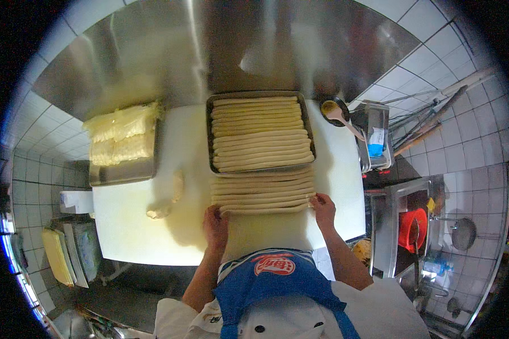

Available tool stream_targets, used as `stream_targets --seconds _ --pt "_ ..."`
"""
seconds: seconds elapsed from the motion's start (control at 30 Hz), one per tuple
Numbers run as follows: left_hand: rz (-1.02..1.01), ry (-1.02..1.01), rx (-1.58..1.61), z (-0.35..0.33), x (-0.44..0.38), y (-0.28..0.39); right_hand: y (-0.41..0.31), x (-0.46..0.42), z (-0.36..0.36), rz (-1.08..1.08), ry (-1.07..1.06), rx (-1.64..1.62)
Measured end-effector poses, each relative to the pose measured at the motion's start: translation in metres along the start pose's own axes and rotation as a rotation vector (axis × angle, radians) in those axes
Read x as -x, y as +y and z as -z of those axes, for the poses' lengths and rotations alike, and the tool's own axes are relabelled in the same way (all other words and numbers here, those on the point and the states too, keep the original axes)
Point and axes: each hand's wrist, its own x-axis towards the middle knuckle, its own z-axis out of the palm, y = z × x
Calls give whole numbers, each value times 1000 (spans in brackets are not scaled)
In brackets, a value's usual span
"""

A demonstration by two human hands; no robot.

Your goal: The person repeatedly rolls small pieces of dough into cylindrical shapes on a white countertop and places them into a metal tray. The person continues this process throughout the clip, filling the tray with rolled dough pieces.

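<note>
Several long dough strips [263, 190] lie side by side on the white work board [131, 229], just below a dark metal tray [209, 140] filled with similar dough strips [258, 148]. The nearest strip [267, 209] runs between my two hands. My left hand [216, 226] has its fingertips closed on the strip's left end. At its right end, my right hand [323, 209] pinches the dough between thumb and fingers. Two smaller dough pieces, one long [177, 186] and one lumpy [158, 212], rest on the board left of my left hand.
A metal tray [123, 174] with plastic-covered dough stands at the left. At the back right are a dark bowl [327, 106] with a light spoon or brush [343, 120] and metal containers [377, 114]. A steel panel [220, 51] rises behind; a sink with a red basin [407, 229] lies right.
</note>
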Motion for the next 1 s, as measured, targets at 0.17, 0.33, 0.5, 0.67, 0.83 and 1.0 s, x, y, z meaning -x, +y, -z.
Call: stream_targets --seconds 0.17,0.33,0.5,0.67,0.83,1.0 --pt "241 24 435 1 -10 -9 3 -13 -2 156 10 167" --pt "320 66 590 0 -18 35 -26 -11 -8 230 10 169" --pt "45 99 315 -6 -28 -32 -34 -22 -23 312 26 176" --pt "39 145 28 -9 -52 26 -37 -33 -27 376 27 282" --pt "72 158 -95 -19 -56 50 -41 -37 -42 250 74 208" --pt "94 128 -142 -14 -64 65 -43 -42 -40 340 58 276"
